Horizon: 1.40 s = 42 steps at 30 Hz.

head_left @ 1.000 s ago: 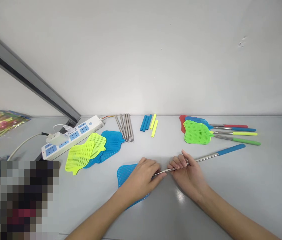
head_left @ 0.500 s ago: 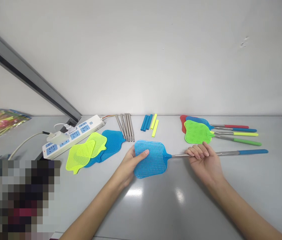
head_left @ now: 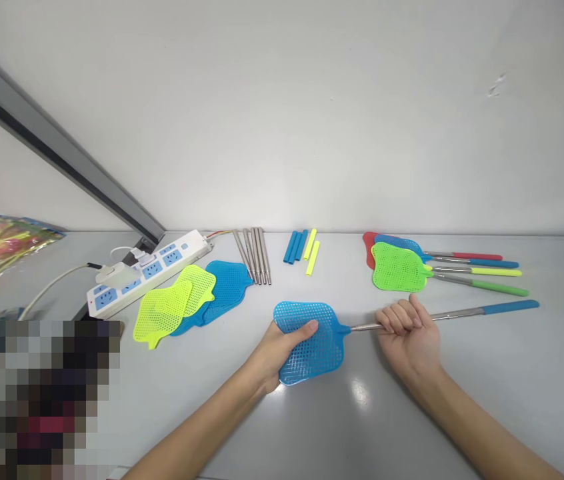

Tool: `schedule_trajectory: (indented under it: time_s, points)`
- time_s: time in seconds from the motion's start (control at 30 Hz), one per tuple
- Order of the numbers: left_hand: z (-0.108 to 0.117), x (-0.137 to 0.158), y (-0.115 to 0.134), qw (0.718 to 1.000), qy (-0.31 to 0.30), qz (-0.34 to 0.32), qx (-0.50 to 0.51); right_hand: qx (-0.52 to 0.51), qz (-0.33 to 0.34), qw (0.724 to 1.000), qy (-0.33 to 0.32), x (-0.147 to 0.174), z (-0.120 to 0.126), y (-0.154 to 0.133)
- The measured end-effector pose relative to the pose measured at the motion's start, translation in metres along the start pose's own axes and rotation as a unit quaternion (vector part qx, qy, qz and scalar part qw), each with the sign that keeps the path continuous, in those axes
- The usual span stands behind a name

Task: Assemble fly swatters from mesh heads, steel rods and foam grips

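A blue fly swatter with a metal rod and a blue grip is held between both hands above the table. My left hand pinches its mesh head, thumb on top and fingers underneath. My right hand is wrapped around the metal rod just past the neck of the head. The blue grip points right, beyond my right hand. Behind that hand lie several complete swatters, the green mesh head on top, with red, blue, yellow and green grips.
Left of my hands lie loose yellow mesh heads and blue mesh heads. Several metal rods and short blue and yellow tubes lie near the wall. A white power strip with plugs and cables stands at left, beside a metal post.
The swatter's head has come lower and slightly right with my left hand, so the swatter now slopes up toward its grip. My right hand still holds the rod, its wrist turned slightly.
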State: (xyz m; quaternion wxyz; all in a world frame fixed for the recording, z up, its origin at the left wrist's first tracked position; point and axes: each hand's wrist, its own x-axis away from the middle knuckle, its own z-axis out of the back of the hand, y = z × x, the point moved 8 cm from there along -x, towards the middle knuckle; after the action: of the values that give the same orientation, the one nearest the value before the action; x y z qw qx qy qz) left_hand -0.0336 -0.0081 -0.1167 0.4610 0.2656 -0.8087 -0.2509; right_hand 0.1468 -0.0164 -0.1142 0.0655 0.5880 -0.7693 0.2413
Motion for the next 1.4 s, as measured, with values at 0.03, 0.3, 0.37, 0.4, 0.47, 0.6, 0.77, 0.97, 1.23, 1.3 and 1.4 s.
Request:
schedule_trajectory:
  time_s: [0.03, 0.3, 0.37, 0.4, 0.47, 0.6, 0.77, 0.97, 1.23, 1.3, 1.4]
  points:
    - [0.001, 0.000, 0.000, 1.000, 0.005, 0.000, 0.001, -0.004, -0.002, 1.000, 0.007, 0.000, 0.002, 0.001]
    - [0.001, 0.001, -0.003, 1.000, 0.013, 0.006, -0.002, 0.009, 0.003, 1.000, -0.005, 0.001, 0.005, 0.007]
    - [0.001, 0.000, -0.004, 1.000, 0.014, 0.005, -0.005, 0.009, -0.001, 1.000, -0.004, 0.003, 0.006, 0.010]
    - [0.001, 0.000, -0.004, 1.000, 0.016, 0.004, -0.007, 0.007, -0.001, 1.000, 0.000, 0.004, 0.006, 0.011]
    - [0.001, 0.000, -0.005, 1.000, 0.023, 0.000, -0.011, -0.001, -0.003, 1.000, 0.011, 0.005, 0.007, 0.013]
    - [0.001, 0.000, -0.007, 0.999, 0.038, -0.008, -0.015, -0.016, -0.006, 1.000, 0.025, 0.008, 0.007, 0.015]
    - [0.000, 0.001, -0.009, 0.999, 0.041, -0.013, -0.016, -0.023, -0.013, 0.999, 0.024, 0.007, 0.007, 0.016]
    - [-0.005, 0.003, -0.008, 1.000, 0.019, -0.009, 0.003, -0.001, -0.028, 1.000, 0.001, 0.004, -0.001, 0.012]
    - [-0.010, 0.005, 0.010, 0.999, -0.016, -0.033, 0.007, 0.015, -0.085, 0.995, -0.049, 0.003, -0.019, 0.010]
    - [-0.008, 0.006, 0.016, 0.999, -0.010, -0.042, -0.001, 0.018, -0.088, 0.995, -0.032, -0.004, -0.014, 0.004]
    - [-0.001, 0.006, 0.024, 0.998, 0.012, -0.054, -0.018, 0.029, -0.011, 0.999, 0.010, -0.021, -0.004, -0.028]
